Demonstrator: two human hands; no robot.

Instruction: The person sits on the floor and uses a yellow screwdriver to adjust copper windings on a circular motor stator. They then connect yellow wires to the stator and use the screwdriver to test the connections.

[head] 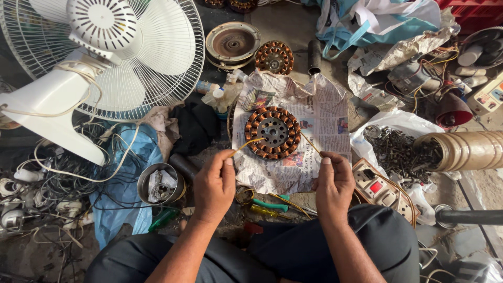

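Observation:
A round copper-wound stator (273,132) lies on a crumpled newspaper (319,112) in front of me. My left hand (215,184) pinches a yellow sleeved lead wire (246,143) that runs up to the stator's left side. My right hand (333,181) pinches a thin copper wire (310,143) that leads from the stator's right side. Both hands hover just below the stator, above my dark-trousered knees.
A white table fan (112,52) lies tipped at the left over tangled cables (47,183). A second stator (274,56) and a metal motor cover (232,43) sit behind. A steel bowl (160,183), screwdrivers (268,207), a switch board (380,189), a bag of screws (398,152) and a tape roll (463,151) surround me.

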